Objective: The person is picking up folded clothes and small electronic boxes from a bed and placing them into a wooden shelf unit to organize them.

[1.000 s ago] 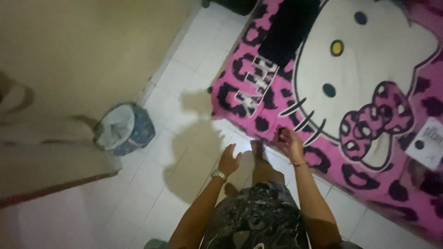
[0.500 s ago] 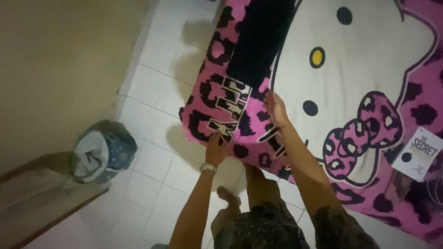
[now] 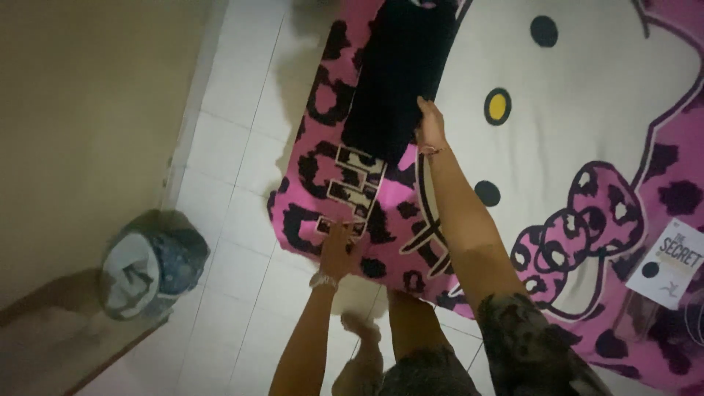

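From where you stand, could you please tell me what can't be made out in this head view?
- Black folded cloth: its far end is cut off by the top edge.
- Right hand: it lies at the cloth's edge; blur hides whether the fingers grip it.
- Left hand: it rests on the pink blanket; any grip is unclear.
- Bin by the wall: its contents are dim and blurred.
- White book: partly cut off by the right edge.
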